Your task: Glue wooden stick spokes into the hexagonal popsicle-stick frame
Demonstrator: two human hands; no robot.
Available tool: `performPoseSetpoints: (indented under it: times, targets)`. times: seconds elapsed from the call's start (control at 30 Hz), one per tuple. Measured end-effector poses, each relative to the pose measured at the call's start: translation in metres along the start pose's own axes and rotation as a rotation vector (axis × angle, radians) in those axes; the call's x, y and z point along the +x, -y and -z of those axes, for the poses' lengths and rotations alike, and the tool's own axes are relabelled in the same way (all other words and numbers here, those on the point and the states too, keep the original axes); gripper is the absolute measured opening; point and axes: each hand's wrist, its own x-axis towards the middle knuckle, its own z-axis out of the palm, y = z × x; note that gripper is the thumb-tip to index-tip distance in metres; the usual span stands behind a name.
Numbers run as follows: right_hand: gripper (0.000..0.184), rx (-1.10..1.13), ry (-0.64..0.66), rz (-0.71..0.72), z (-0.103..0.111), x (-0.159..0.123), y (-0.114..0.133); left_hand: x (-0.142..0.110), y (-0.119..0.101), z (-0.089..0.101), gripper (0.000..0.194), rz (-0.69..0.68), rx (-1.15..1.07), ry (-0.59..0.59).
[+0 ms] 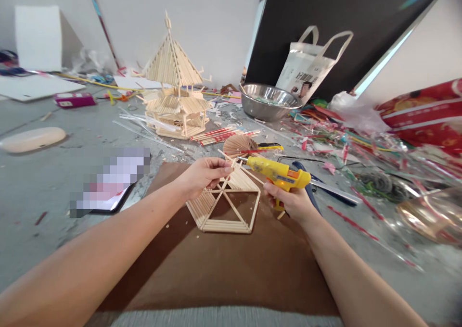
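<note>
A hexagonal frame of thin wooden sticks (225, 210) lies on a brown board (224, 264) in front of me. My left hand (202, 174) is closed in a pinch on a thin wooden stick at the frame's far edge. My right hand (293, 203) grips the handle of a yellow glue gun (277, 172), whose nozzle points left at the stick by my left fingertips.
A tall wooden stick pagoda (175, 89) stands behind, with loose sticks (220, 134) and a small stick fan (238, 145) near it. A steel bowl (269, 101), a white bag (310, 62), a blurred tablet (108, 182) and colourful scraps litter the grey floor.
</note>
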Motion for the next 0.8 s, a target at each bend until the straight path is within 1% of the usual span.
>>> performPoseSetpoints:
  times: [0.17,0.33,0.6,0.8]
  targets:
    - [0.022,-0.03,-0.011,-0.002,0.0016,0.0011,-0.0008,-0.0005,-0.0018,-0.0004,0.018,-0.011,-0.034,0.022]
    - [0.021,-0.03,0.02,-0.014,-0.0002,0.0002,0.0011,-0.0008,-0.0036,-0.0007,0.018,-0.029,-0.043,0.015]
    - [0.02,-0.045,0.008,-0.008,-0.0017,-0.0012,0.0013,-0.0012,-0.0016,-0.0012,0.019,-0.018,-0.037,0.019]
    - [0.02,-0.047,0.001,0.002,-0.002,-0.0003,0.0025,-0.0008,-0.0012,-0.0027,0.019,0.012,-0.003,-0.009]
